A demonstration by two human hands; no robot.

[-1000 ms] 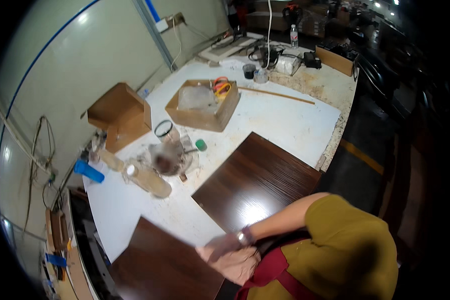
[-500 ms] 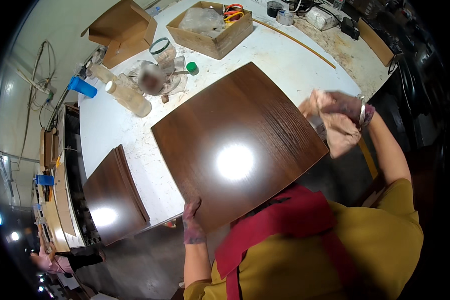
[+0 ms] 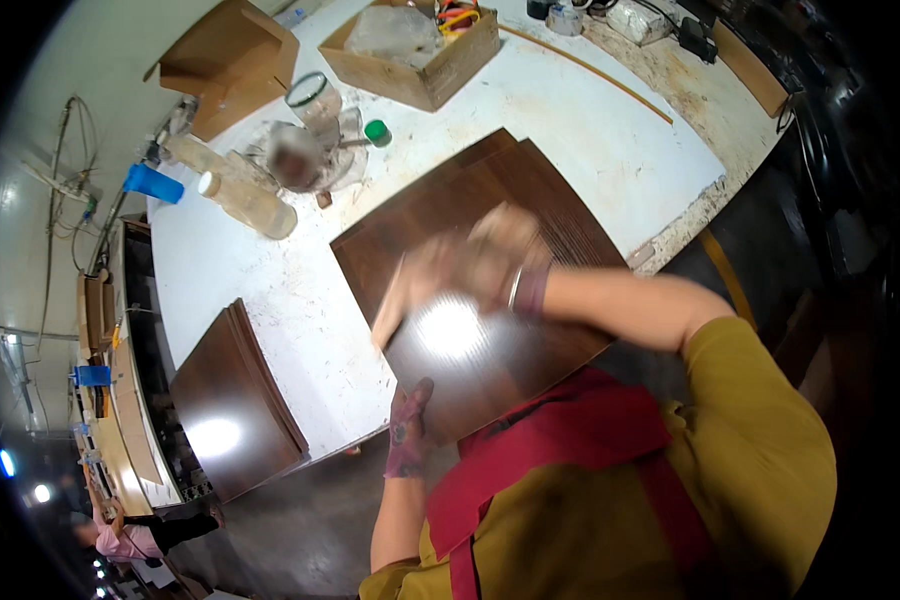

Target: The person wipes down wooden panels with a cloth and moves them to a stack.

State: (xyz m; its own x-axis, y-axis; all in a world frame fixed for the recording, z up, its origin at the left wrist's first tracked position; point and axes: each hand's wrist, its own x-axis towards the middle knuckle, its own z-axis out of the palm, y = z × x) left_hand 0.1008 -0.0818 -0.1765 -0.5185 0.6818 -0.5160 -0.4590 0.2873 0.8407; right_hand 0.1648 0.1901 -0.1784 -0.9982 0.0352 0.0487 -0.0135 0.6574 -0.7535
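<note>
The left hand (image 3: 407, 428) pinched the near edge of the dark brown wooden panel (image 3: 490, 290) on the white surface (image 3: 270, 290), while the blurred right hand (image 3: 470, 265), its grip unreadable, seemingly wiped it; next, steady pressure.

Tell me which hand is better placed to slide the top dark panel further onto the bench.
Left, probably. The left hand already rests on the near edge of the dark wood panel, so it could push. The right hand appears blurred above the panel, holding something pale I cannot identify.
</note>
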